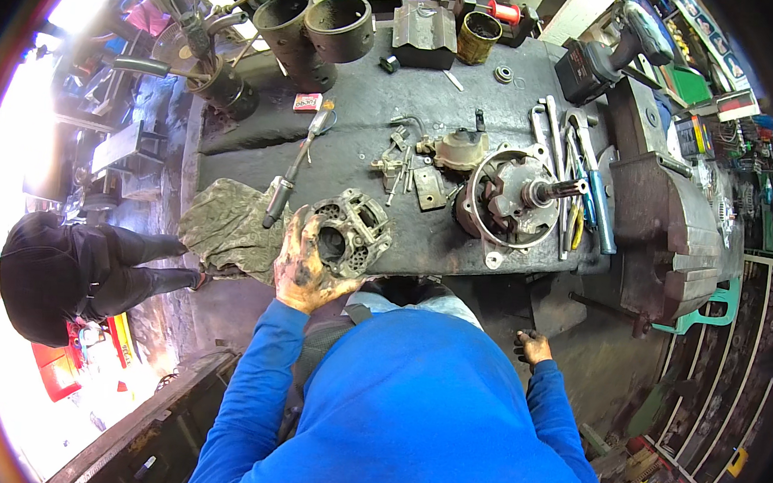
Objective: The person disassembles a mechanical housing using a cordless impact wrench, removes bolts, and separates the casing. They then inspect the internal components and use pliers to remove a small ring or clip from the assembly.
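Note:
My left hand (305,267) grips the left side of a grey metal alternator end housing (350,230) at the bench's near edge. Its fingers reach up along the rim and its thumb lies below; the palm is smeared with grease. Just above those fingers is the dark handle of a soldering iron (281,195). A crumpled, dirty cloth (233,223) lies left of the hand. My right hand (535,346) hangs low at my right side, away from the bench, with loosely bent fingers and nothing visible in it. A rotor with a shaft (518,196) sits in its round housing to the right.
Brackets, bolts and a metal plate (428,188) lie mid-bench. Wrenches (575,164) lie beside a large vise (670,232) at the right. Metal cylinders (339,30), a tin (478,39) and a cordless tool (605,60) stand farther back. Another person (66,266) is at the left.

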Available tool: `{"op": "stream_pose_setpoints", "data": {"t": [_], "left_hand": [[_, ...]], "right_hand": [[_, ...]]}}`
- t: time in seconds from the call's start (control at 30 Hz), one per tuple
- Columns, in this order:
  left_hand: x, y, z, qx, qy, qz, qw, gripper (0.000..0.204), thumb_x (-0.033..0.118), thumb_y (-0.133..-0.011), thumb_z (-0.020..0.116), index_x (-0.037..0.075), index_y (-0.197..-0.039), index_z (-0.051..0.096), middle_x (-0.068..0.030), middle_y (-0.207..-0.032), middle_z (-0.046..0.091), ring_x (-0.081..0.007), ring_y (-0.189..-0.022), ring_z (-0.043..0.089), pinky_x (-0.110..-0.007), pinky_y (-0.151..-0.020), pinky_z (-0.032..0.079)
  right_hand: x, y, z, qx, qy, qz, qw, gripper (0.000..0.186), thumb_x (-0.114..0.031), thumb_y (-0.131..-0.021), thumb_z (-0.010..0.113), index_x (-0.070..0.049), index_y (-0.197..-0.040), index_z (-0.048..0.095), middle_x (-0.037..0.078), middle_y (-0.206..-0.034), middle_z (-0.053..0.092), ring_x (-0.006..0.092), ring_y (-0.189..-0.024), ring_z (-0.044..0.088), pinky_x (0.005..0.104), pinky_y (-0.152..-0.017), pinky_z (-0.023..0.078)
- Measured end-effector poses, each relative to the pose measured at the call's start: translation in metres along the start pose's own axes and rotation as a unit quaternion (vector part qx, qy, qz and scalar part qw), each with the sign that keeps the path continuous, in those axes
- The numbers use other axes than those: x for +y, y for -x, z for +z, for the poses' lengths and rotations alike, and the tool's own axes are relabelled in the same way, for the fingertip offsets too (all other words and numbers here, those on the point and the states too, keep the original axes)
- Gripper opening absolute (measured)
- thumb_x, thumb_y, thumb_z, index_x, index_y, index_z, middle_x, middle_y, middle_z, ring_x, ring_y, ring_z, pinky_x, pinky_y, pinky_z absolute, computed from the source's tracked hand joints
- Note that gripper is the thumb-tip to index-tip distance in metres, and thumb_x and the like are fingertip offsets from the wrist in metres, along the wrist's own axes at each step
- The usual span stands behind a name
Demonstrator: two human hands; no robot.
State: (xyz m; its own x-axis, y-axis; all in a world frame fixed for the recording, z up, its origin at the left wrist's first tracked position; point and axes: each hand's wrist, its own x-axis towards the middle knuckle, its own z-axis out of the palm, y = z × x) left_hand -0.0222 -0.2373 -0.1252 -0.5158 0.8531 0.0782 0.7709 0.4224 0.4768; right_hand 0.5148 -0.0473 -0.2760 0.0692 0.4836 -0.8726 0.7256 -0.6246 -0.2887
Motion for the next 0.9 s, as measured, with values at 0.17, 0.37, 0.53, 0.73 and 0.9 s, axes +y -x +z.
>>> {"op": "stream_pose_setpoints", "data": {"t": [0.17, 0.37, 0.53, 0.73, 0.9], "left_hand": [[0.012, -0.015, -0.005, -0.061, -0.058, -0.006, 0.996, 0.127, 0.062, -0.054, 0.094, -0.001, -0.151, 0.041, -0.0309, -0.156, 0.041, -0.0487, -0.142, 0.044, -0.052, -0.117, 0.041], [0.022, -0.028, -0.011, -0.112, -0.092, 0.01, 0.989, 0.126, 0.062, -0.053, 0.093, 0.004, -0.153, 0.042, -0.0291, -0.157, 0.04, -0.0468, -0.141, 0.045, -0.05, -0.116, 0.042], [0.024, -0.038, -0.013, -0.139, -0.102, 0.016, 0.985, 0.129, 0.066, -0.055, 0.091, 0.003, -0.155, 0.039, -0.031, -0.158, 0.038, -0.0476, -0.143, 0.043, -0.05, -0.119, 0.038], [0.023, -0.041, -0.031, -0.106, -0.051, 0.079, 0.99, 0.138, 0.064, -0.056, 0.093, 0.009, -0.163, 0.026, -0.0291, -0.165, 0.024, -0.0478, -0.151, 0.029, -0.057, -0.122, 0.031], [-0.01, -0.028, -0.065, -0.056, 0.072, -0.034, 0.995, 0.086, 0.04, -0.079, 0.086, 0.0, -0.146, 0.051, -0.0266, -0.146, 0.055, -0.0465, -0.14, 0.047, -0.051, -0.118, 0.037]], "right_hand": [[-0.002, 0.0, 0.003, 0.006, -0.015, -0.002, 1.0, 0.027, -0.032, -0.099, 0.067, -0.008, -0.112, 0.07, 0.005, -0.093, 0.073, 0.019, -0.072, 0.068, 0.0351, -0.061, 0.051], [0.011, 0.007, 0.003, 0.001, -0.034, -0.01, 0.999, 0.027, -0.03, -0.099, 0.068, -0.009, -0.116, 0.07, 0.004, -0.094, 0.073, 0.0183, -0.074, 0.069, 0.0341, -0.06, 0.051], [0.022, 0.009, 0.004, 0.002, -0.031, -0.011, 0.999, 0.03, -0.031, -0.099, 0.069, -0.008, -0.119, 0.069, 0.006, -0.096, 0.074, 0.0181, -0.075, 0.069, 0.0342, -0.062, 0.051], [0.017, 0.011, 0.004, 0.001, 0.021, -0.024, 0.999, 0.033, -0.032, -0.097, 0.07, -0.004, -0.115, 0.072, 0.01, -0.096, 0.076, 0.0217, -0.079, 0.072, 0.0369, -0.067, 0.054], [-0.064, 0.049, -0.024, 0.024, 0.23, -0.181, 0.956, 0.041, -0.034, -0.093, 0.072, 0.003, -0.108, 0.074, 0.024, -0.104, 0.076, 0.0292, -0.097, 0.074, 0.0416, -0.09, 0.054]]}}
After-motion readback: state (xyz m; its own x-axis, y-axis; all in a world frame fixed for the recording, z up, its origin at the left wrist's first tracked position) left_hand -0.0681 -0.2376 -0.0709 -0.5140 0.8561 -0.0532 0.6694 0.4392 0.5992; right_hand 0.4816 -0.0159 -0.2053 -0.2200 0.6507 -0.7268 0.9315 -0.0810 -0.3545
